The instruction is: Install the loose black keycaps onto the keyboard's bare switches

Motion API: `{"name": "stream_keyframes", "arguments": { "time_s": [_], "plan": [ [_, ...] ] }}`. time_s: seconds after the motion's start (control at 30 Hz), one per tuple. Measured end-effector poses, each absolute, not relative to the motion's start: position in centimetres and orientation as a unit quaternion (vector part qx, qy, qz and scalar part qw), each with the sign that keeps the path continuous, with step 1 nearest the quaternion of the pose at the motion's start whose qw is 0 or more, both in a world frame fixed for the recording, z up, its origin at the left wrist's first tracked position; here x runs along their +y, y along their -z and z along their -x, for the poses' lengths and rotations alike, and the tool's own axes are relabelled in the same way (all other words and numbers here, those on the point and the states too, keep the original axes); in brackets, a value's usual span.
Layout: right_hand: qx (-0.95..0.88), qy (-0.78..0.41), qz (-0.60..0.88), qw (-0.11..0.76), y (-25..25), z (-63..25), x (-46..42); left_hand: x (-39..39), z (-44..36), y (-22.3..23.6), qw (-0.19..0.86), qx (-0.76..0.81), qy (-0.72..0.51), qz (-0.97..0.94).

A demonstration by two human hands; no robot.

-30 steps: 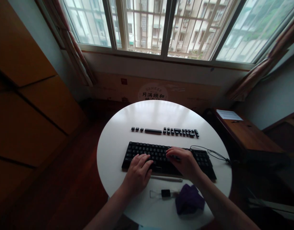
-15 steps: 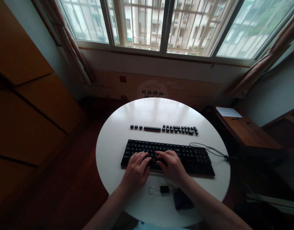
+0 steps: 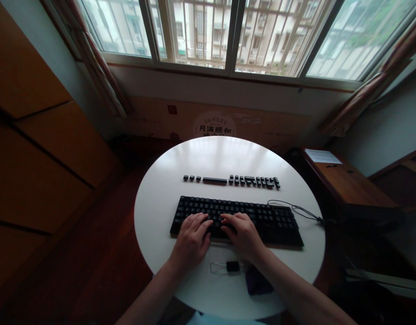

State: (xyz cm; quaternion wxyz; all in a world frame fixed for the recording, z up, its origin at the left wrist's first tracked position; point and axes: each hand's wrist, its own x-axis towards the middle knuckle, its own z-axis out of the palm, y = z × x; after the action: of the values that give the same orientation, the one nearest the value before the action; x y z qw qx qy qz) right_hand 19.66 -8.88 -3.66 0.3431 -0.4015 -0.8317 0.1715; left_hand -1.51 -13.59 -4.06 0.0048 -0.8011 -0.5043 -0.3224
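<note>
A black keyboard [image 3: 262,225] lies on the round white table [image 3: 153,189]. Over its left middle, my left hand [image 3: 190,239] rests with the fingers stretched across the keys. My right hand [image 3: 241,232] is just beside it, fingers bent and thumb apart, its fingertips on the middle keys. Nothing shows in either hand; the keys under the fingers are hidden. Beyond the keyboard, loose black keycaps [image 3: 253,181] lie in rows, with a long space bar keycap [image 3: 214,180] among them. Near my wrists lies a small black piece with wire loops [image 3: 232,266].
A dark purple bundle [image 3: 258,282] sits by my right forearm. The keyboard cable [image 3: 302,211] trails off the table's right side. A wooden desk [image 3: 350,180] with a paper sheet [image 3: 323,156] stands at right, cabinets [image 3: 41,149] at left. Windows [image 3: 201,36] are ahead.
The view has shifted very slightly. Both hands stay on the same part of the keyboard, with only slight finger movement; the keycaps lie as before.
</note>
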Motion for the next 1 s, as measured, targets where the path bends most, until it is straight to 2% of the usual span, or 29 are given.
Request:
{"name": "stream_keyframes", "arguments": {
  "time_s": [0.27, 0.53, 0.7, 0.9, 1.0],
  "plan": [
    [-0.855, -0.092, 0.401, 0.315, 2.9, -19.3, -9.1, -13.4, 1.1, 3.9, 0.012, -0.482, 0.294, 0.826],
    [-0.864, -0.093, 0.392, 0.302, 2.9, -19.3, -9.3, -12.5, 1.1, 4.4, 0.008, -0.476, 0.271, 0.837],
    [-0.868, -0.087, 0.372, 0.318, 0.7, -20.1, -9.4, -12.8, -0.1, 3.3, 0.019, -0.502, 0.264, 0.824],
    [-0.860, -0.061, 0.382, 0.332, -3.1, -21.8, -3.5, -13.0, -1.0, 3.0, 0.043, -0.512, 0.283, 0.810],
    [-0.852, -0.045, 0.457, 0.251, -3.7, -22.4, 1.8, -13.1, -1.0, 3.1, 0.051, -0.508, 0.282, 0.812]
  ]
}}
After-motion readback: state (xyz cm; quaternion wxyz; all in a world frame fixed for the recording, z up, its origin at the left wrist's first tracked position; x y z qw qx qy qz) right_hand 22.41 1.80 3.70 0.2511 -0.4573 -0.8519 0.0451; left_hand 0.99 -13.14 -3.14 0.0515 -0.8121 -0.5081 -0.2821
